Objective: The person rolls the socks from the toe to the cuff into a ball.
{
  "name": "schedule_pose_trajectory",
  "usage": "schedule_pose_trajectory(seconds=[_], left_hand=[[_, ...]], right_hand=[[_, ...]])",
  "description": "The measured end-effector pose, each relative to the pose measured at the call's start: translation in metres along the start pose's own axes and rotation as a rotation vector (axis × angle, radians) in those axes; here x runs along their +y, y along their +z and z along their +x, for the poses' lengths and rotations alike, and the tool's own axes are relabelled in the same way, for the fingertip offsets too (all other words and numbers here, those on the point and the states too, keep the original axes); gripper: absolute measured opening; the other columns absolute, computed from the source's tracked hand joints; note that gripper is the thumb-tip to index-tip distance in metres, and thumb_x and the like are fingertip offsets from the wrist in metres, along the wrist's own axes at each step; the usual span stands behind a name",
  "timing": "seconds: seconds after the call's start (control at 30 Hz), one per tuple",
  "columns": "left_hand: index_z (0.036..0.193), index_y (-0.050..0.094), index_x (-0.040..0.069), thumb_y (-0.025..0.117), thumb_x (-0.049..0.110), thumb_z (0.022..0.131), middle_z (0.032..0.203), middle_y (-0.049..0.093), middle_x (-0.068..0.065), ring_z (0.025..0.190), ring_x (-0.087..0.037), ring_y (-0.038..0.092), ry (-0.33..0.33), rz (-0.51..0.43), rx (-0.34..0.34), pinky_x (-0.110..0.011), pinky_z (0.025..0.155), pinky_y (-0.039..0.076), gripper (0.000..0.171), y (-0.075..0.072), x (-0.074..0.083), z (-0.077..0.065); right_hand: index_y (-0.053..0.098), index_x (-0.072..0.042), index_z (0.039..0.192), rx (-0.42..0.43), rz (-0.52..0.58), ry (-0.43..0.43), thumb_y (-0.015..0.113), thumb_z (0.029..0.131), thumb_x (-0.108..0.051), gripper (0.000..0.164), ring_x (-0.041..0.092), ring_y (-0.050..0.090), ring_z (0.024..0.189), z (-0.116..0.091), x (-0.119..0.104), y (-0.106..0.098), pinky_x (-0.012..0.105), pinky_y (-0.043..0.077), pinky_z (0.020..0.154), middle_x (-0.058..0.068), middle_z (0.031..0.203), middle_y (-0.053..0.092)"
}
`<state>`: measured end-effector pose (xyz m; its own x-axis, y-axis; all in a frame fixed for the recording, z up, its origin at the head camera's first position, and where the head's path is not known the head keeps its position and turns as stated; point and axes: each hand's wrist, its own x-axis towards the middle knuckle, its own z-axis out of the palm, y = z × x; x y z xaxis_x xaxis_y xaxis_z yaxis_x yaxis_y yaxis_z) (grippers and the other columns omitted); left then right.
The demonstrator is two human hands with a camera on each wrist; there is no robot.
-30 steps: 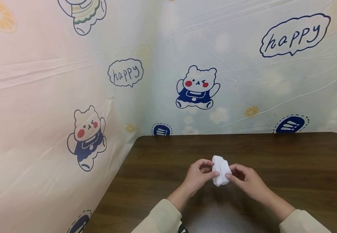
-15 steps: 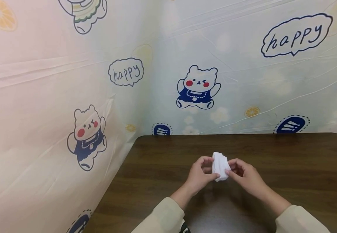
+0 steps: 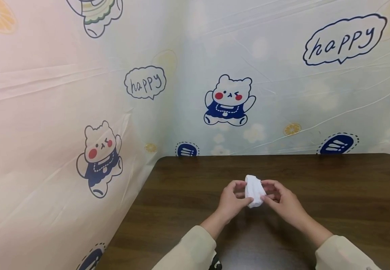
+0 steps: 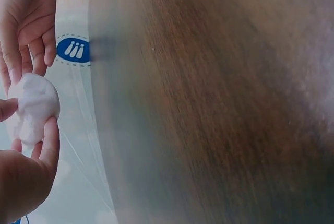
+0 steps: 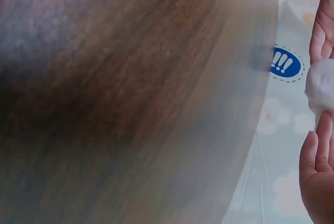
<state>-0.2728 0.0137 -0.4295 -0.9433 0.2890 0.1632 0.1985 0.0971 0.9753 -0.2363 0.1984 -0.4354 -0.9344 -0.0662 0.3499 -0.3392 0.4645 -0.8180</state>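
A small white wad of soft, folded fabric (image 3: 254,192) is held between both hands above the dark wooden table (image 3: 195,176). My left hand (image 3: 229,202) pinches its left side, thumb in front and fingers behind. On the other side, the thumb and fingers of my right hand (image 3: 285,200) grip the right edge. In the left wrist view the white wad (image 4: 37,106) looks rounded, with soft creases on its face. Only part of the wad (image 5: 320,85) shows at the right border of the right wrist view.
Behind and to the left of the table hangs a pale printed curtain (image 3: 168,123) with bears and "happy" bubbles. It meets the table's far edge. Light sleeves (image 3: 189,249) cover both forearms.
Both hands and the white wad have risen a little in the head view, away from the near side. The right fingers have shifted up toward the wad's top edge.
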Motion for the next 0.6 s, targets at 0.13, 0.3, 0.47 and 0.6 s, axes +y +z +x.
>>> schedule_pose_trajectory(seconds=[0.13,0.3,0.47,0.6], left_hand=[[0.112,0.061,0.001,0.076,-0.004,0.075,0.109,0.065,-0.009,0.095,-0.021,0.066,0.002,0.025,0.005,-0.030,0.074,0.053,0.040,0.001,-0.003,0.004],[0.111,0.062,-0.002,0.076,-0.005,0.075,0.106,0.067,-0.011,0.095,-0.021,0.066,0.002,0.050,0.002,-0.029,0.075,0.053,0.038,0.002,-0.006,0.006],[0.109,0.062,-0.003,0.075,-0.006,0.075,0.102,0.067,-0.011,0.092,-0.020,0.066,-0.041,0.029,-0.006,-0.029,0.069,0.054,0.037,0.005,-0.011,0.008],[0.109,0.062,-0.003,0.074,-0.007,0.075,0.101,0.067,-0.010,0.090,-0.018,0.065,-0.081,0.020,-0.010,-0.029,0.065,0.054,0.037,0.008,-0.013,0.007]], right_hand=[[0.053,-0.002,0.124,-0.006,0.008,-0.008,0.071,0.083,-0.001,0.045,0.021,0.064,0.083,0.001,0.001,0.001,0.025,0.052,0.069,0.016,0.105,0.063],[0.053,0.000,0.125,-0.012,0.001,-0.001,0.071,0.084,-0.003,0.045,0.023,0.066,0.083,0.002,0.003,0.001,0.027,0.053,0.068,0.018,0.105,0.063],[0.052,0.000,0.127,-0.040,-0.006,0.038,0.070,0.085,-0.006,0.046,0.023,0.067,0.083,0.002,0.006,0.001,0.026,0.052,0.066,0.019,0.107,0.064],[0.052,0.002,0.127,-0.058,-0.015,0.048,0.070,0.085,-0.006,0.046,0.022,0.067,0.082,0.001,0.010,0.001,0.026,0.052,0.065,0.019,0.106,0.064]])
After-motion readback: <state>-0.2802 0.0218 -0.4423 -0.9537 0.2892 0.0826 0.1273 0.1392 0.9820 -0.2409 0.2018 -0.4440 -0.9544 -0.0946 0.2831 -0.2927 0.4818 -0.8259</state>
